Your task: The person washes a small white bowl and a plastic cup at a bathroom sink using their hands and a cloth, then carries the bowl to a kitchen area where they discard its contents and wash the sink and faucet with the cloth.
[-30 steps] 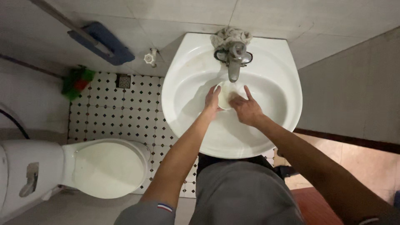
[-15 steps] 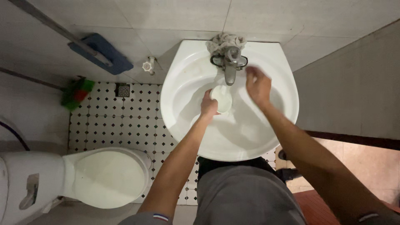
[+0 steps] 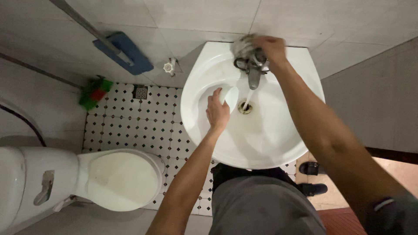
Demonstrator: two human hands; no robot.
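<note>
Within one white sink (image 3: pixel 287 143), one white cup (image 3: pixel 230 95) is gripped by the left hand (image 3: pixel 217 114); one tap (image 3: pixel 254 69) is grasped by the right hand (image 3: pixel 271 47).

White sink (image 3: pixel 300 126), white cup (image 3: pixel 230 94), white floor tiles with black diamonds (image 3: pixel 130 126), blue mop head (image 3: pixel 126 54)

Packages, labels, signs, screens: none visible. Nothing of that kind lies near the left hand (image 3: pixel 217 114) inside the basin, nor near the right hand (image 3: pixel 271 47) at the tap, nor on the floor left of them.
</note>
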